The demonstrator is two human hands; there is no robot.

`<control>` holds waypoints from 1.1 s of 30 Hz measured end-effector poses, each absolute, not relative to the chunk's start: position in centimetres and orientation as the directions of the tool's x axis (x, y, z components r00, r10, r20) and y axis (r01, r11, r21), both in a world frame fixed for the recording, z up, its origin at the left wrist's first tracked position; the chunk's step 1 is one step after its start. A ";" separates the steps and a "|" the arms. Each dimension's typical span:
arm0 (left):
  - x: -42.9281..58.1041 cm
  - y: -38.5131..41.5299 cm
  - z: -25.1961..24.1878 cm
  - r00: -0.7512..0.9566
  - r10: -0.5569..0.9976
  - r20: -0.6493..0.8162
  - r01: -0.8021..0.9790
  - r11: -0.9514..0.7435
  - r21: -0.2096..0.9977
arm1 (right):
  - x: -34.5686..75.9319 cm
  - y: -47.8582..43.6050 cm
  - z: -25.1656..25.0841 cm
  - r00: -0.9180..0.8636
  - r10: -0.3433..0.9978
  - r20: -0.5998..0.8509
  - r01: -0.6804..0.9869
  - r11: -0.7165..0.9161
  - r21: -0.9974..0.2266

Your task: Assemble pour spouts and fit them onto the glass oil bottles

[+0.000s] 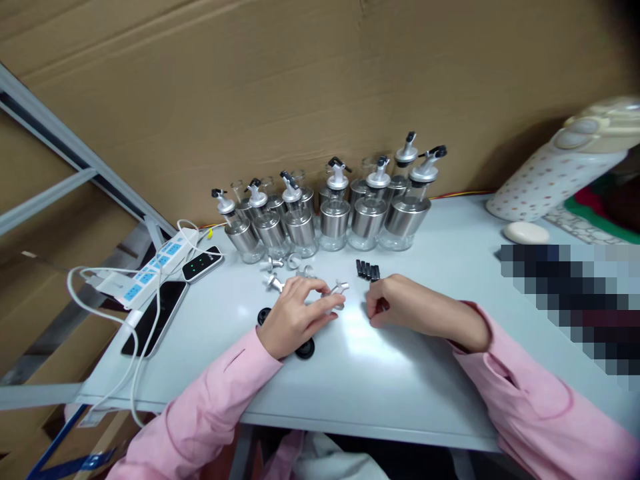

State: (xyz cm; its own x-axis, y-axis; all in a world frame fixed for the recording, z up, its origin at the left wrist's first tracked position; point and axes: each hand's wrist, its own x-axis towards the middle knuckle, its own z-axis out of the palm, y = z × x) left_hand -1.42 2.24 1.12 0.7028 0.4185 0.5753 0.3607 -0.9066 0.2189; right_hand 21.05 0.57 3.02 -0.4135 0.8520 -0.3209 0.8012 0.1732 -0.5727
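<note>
A small silver spout (340,287) is held over the desk (425,387) at the fingertips of the left hand (300,310), whose grip is pinched on it between thumb and fingers, with the narrow nozzle turned toward the right side. The right hand (400,303) is set just beside a short row of black caps (369,270); its fingers are curled inward, and whether anything is pinched in that grip cannot be told, as the fingertips are largely hidden. Several loose spouts (274,283) are scattered beyond the left hand, and black discs (305,350) are partly covered by it. The spout is judged to be light and stiff, with a smooth surface that may be slippery; it is best taken by the wider collar, where a broad edge is offered, since a tapered nozzle could easily be rolled out of the fingers. The caps are probably lighter still and hard, and are best picked up singly by their long sides, as they are packed closely together. The bottles (335,217), stood in rows at the back, are judged heavier and fragile in their glass parts; they are best held around the metal sleeve, with their fitted tops left unpulled.
</note>
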 end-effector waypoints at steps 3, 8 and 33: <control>-1.4 2.1 1.1 0.703 0.421 0.573 0.361 -0.906 0.222 | 21.2 0.6 2.9 -0.426 0.860 -0.281 0.774 0.186 -0.605; -1.5 2.0 1.2 0.707 0.404 0.580 0.356 -0.912 0.202 | 21.3 0.8 3.3 -0.417 0.909 0.001 0.618 0.285 -0.733; -1.5 2.0 0.9 0.682 0.380 0.625 0.333 -0.922 0.198 | 20.3 0.6 3.5 -0.262 0.964 0.047 0.059 0.065 -0.996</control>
State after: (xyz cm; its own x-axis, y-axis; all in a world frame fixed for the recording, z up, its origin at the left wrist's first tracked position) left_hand -1.53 2.04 0.90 0.6821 0.3801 0.6247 0.3328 -0.9221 0.1976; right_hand 20.29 0.60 3.52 -0.2617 0.9640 0.0472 0.0589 0.0647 -0.9962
